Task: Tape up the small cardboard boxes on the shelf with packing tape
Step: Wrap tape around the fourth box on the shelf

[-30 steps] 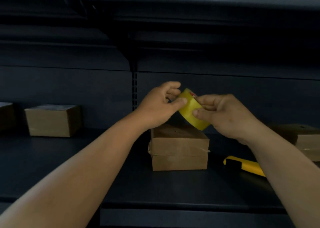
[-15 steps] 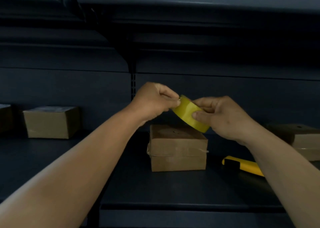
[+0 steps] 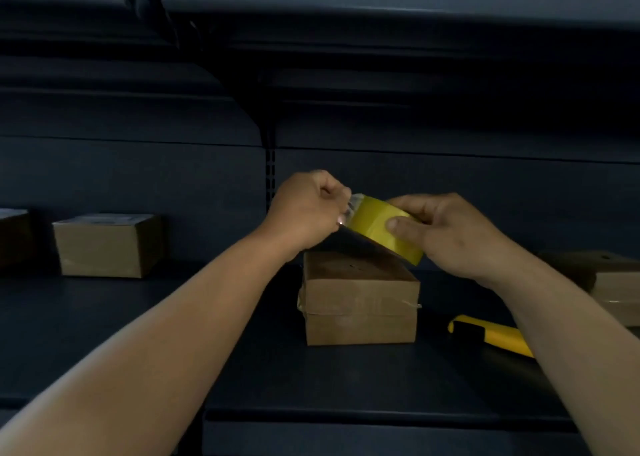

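Since half a second ago, the left hand (image 3: 308, 210) has drawn a little away from the roll's edge, and a short, glossy tab of clear tape now shows lifted between its fingertips and the round yellow roll of packing tape (image 3: 384, 229); the roll itself has stayed at about the same spot, tilted, above the middle box. That left hand is curled into a loose fist, thumb and fingers pinching the freed tape end at the roll's upper left rim. On the other side, the right hand (image 3: 450, 234) grips the roll, its thumb pressed flat on the yellow outer band and its fingers wrapped over the top and far side. Both hands hold the roll in the air, not touching anything below. Directly under it, on the dark blue-grey metal shelf (image 3: 242, 369), sits a small brown cardboard box (image 3: 360, 303) with a seam line running across its front face. Well to the left, a second small brown cardboard box (image 3: 104, 248) stands against the shelf's back panel, and at the far left edge a darker box is partly cut off. Behind the right forearm, another brown cardboard box (image 3: 613, 282) is only partly visible. Between the middle box and that one, a yellow and black utility knife (image 3: 488, 336) lies flat on the shelf, partly hidden by the right arm.
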`<action>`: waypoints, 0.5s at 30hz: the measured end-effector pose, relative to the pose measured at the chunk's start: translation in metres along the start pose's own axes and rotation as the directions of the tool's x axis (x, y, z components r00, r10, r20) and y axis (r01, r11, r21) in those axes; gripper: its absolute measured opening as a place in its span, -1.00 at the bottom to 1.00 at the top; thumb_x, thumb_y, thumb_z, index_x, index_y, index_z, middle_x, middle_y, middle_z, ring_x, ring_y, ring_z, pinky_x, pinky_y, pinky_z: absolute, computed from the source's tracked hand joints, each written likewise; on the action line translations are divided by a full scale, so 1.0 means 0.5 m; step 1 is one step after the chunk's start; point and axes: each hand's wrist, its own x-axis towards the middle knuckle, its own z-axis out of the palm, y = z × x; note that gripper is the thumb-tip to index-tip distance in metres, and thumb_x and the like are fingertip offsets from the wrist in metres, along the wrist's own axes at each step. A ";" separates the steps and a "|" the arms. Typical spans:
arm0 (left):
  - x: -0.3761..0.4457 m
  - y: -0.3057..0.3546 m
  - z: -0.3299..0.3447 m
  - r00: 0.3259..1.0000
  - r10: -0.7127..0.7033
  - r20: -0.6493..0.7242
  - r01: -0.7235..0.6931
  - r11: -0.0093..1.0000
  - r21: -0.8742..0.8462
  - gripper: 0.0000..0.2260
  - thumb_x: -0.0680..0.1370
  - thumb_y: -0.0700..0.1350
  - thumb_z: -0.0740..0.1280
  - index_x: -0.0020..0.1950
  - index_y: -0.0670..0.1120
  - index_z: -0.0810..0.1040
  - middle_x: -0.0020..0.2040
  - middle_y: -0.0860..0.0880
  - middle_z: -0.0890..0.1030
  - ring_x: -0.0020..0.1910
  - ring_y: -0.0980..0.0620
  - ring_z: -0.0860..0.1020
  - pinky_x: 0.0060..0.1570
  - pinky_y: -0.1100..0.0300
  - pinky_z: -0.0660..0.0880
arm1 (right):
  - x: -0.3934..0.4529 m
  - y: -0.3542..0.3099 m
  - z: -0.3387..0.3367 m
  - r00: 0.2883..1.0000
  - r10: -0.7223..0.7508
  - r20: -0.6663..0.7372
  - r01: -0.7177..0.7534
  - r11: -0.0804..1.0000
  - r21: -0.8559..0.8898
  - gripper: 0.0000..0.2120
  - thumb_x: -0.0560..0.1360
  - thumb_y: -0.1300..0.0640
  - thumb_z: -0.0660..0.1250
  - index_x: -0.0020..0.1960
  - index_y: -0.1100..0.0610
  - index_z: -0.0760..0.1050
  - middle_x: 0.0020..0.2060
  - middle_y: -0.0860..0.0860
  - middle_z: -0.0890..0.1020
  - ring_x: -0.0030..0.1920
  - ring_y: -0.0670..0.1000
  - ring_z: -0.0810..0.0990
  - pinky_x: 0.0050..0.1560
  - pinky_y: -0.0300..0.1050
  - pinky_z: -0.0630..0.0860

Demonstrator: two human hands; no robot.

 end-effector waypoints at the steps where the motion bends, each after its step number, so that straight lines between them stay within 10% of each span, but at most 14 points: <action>1: -0.002 -0.001 0.003 1.000 0.020 -0.020 -0.020 0.999 0.026 -0.87 0.59 -0.06 0.28 -0.14 -0.01 0.54 -0.20 -0.03 0.64 -0.15 -0.01 0.65 -0.04 -0.04 0.61 | 0.002 0.000 -0.001 1.000 0.002 -0.010 -0.002 1.000 -0.001 -0.85 0.56 0.07 0.27 0.04 -0.18 0.49 -0.08 -0.19 0.59 -0.03 -0.15 0.53 0.00 -0.19 0.46; 11: 0.001 -0.005 -0.001 0.998 -0.056 0.016 0.058 0.992 -0.108 -0.90 0.53 -0.10 0.38 -0.13 -0.09 0.52 -0.26 0.00 0.56 -0.29 0.13 0.55 -0.24 0.29 0.58 | 0.009 0.010 0.017 0.987 -0.033 -0.160 0.058 0.986 0.156 -0.82 0.54 -0.05 0.24 0.13 -0.13 0.47 0.06 -0.09 0.56 0.06 -0.11 0.54 -0.09 -0.35 0.47; 15: -0.001 -0.008 -0.001 0.971 -0.239 0.007 0.226 0.907 -0.354 -0.89 0.57 -0.10 0.33 -0.10 -0.12 0.54 -0.25 -0.03 0.56 -0.30 0.14 0.53 -0.21 0.32 0.60 | 0.013 0.025 0.024 0.976 0.026 -0.218 0.050 0.942 0.332 -0.26 0.27 -0.31 0.29 0.39 -0.08 0.27 0.16 -0.16 0.47 0.12 -0.21 0.48 -0.04 -0.36 0.42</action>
